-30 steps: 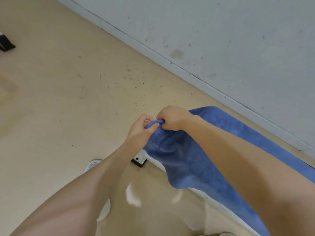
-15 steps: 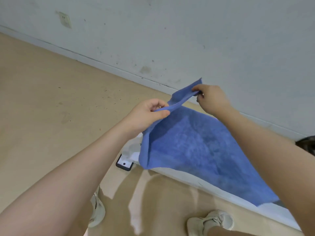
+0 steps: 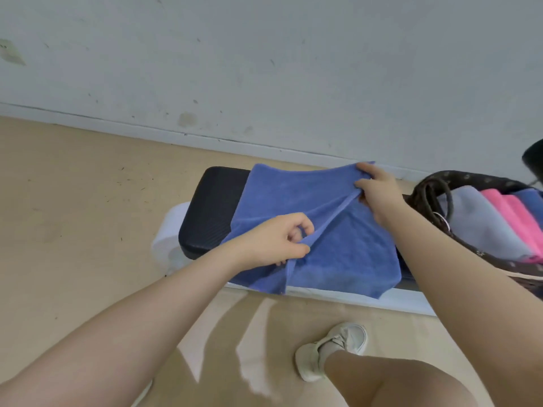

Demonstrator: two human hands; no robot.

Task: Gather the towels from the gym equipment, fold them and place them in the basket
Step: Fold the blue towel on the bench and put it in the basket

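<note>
A blue towel lies spread over the black padded bench, doubled along a fold line running between my hands. My left hand pinches the towel's near edge at the front of the fold. My right hand grips the far corner of the towel near the wall. At the right stands the dark patterned basket, holding folded grey, pink and blue towels.
The bench has a white frame along its front and sits close to the grey wall. My right foot in a white shoe stands on the tan floor just in front of the bench.
My hands have drawn apart along the towel's edge and lowered it onto the bench. The view has swung right, bringing the bench and basket into sight.
</note>
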